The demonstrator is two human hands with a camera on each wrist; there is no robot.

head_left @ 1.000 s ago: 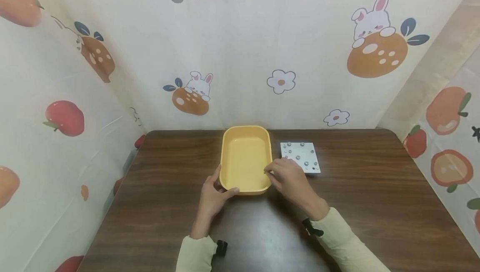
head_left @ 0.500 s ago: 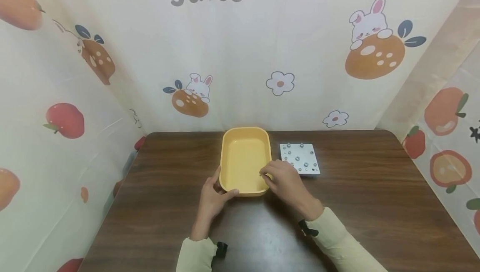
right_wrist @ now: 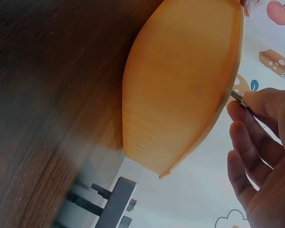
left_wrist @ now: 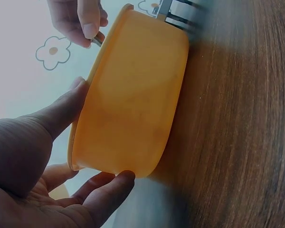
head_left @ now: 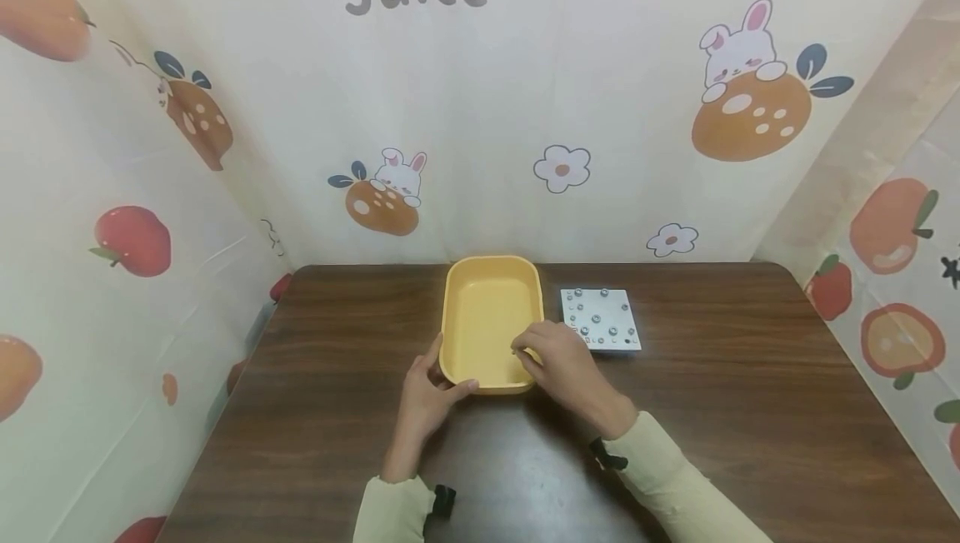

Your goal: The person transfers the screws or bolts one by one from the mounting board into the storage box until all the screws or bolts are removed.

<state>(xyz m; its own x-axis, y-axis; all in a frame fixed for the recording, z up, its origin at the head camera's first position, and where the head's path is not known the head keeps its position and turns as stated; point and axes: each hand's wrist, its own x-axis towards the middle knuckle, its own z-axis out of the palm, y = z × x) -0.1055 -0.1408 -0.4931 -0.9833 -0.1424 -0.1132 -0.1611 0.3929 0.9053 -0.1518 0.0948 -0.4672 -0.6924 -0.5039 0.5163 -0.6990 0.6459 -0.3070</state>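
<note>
A yellow plastic tray (head_left: pixel 489 306) with rounded corners rests on the table, its inside bare in the head view. At its near left corner my left hand (head_left: pixel 426 397) grips it, thumb on the rim and fingers against the outer wall. My right hand (head_left: pixel 564 361) is over the tray's near right part. Between its thumb and index finger it pinches a small threaded bolt (right_wrist: pixel 237 96), whose threads show in the right wrist view beside the rim. The bolt's head is hidden by the fingertips.
To the right of the tray, a light metal plate (head_left: pixel 609 315) carries several bolts and nuts. Bolt shanks (right_wrist: pixel 85 203) stick out beneath the plate. The brown wooden table (head_left: pixel 322 410) ends at a printed curtain (head_left: pixel 480 110) behind and at both sides.
My right hand, pinching the bolt, has moved a little left from the tray's right rim to over its inside. The left hand keeps its grip on the corner.
</note>
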